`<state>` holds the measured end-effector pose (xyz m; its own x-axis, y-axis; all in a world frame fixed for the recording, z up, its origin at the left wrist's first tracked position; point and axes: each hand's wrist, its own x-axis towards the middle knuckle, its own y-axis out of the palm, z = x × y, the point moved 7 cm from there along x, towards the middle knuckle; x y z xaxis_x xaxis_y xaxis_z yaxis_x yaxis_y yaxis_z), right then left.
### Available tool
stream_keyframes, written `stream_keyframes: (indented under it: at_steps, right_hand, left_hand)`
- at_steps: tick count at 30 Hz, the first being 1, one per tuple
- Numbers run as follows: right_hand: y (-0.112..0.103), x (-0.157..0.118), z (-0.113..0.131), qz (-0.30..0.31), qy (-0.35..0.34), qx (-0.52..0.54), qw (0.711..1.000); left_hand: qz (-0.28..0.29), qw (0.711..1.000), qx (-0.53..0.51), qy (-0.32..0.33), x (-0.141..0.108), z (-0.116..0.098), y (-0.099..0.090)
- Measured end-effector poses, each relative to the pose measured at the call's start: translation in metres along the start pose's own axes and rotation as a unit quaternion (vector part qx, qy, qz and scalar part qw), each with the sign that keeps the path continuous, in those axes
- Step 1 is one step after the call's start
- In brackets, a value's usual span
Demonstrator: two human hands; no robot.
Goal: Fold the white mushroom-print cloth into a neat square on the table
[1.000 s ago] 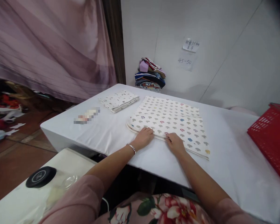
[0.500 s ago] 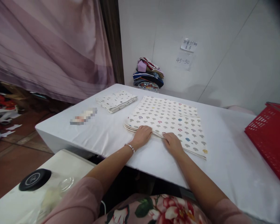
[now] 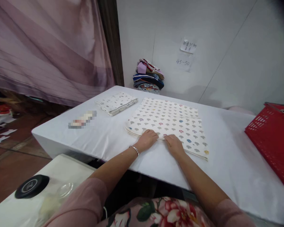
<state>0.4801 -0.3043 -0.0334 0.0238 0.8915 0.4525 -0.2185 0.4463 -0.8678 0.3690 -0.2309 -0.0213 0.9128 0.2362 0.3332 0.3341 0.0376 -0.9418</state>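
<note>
A cream cloth printed with small mushrooms [image 3: 167, 115] lies folded in several layers on the white-covered table [image 3: 227, 151]. At the middle of its near edge, my left hand [image 3: 147, 139] has its fingers closed on the layers. Close beside it on the right, my right hand [image 3: 174, 145] grips the same edge, fingertips on top. Only a small gap separates the two hands. The undersides of the fingers are hidden. To the left, a smaller folded cloth with a tiny dark print [image 3: 117, 102] rests apart from the hands.
A red plastic basket [image 3: 271, 138] stands at the right. Against the wall is a stack of folded fabrics [image 3: 148, 77]. A blurred-out item [image 3: 82, 119] lies on the table's left. A white surface with a black round object [image 3: 32, 186] is at lower left.
My left hand has slid right along the near edge, closer to my right hand. The view has shifted slightly; the cloth lies in the same place.
</note>
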Motion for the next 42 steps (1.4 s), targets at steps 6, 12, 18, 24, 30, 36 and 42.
stream_keyframes:
  at_steps: [6, 12, 18, 24, 30, 36, 42]
  right_hand:
    - [-0.009, -0.008, -0.007, 0.018, 0.005, -0.031, 0.999]
    - [-0.043, -0.058, -0.054, -0.001, 0.05, -0.101, 0.994]
    - [-0.082, -0.107, -0.1, 0.005, 0.126, -0.168, 0.978]
    - [-0.089, -0.115, -0.105, 0.021, 0.112, -0.159, 0.981]
    - [-0.095, -0.102, -0.108, 0.068, 0.069, -0.174, 0.98]
    - [-0.139, -0.072, -0.119, -0.035, 0.113, -0.226, 0.967]
    - [-0.097, -0.098, -0.105, 0.094, 0.076, -0.146, 0.982]
  left_hand:
    - [-0.008, 1.0, 0.007, -0.028, 0.0, 0.007, 0.004]
    - [-0.016, 0.999, -0.003, -0.043, 0.001, 0.013, 0.008]
    - [-0.001, 0.999, -0.002, -0.041, 0.006, 0.013, 0.008]
    - [-0.016, 1.0, 0.007, -0.01, 0.006, 0.005, -0.002]
    - [-0.033, 0.997, 0.034, 0.061, 0.013, 0.005, -0.005]
    - [-0.103, 0.991, 0.069, 0.049, 0.048, 0.022, -0.033]
    - [-0.041, 0.992, 0.051, 0.105, 0.027, 0.012, -0.001]
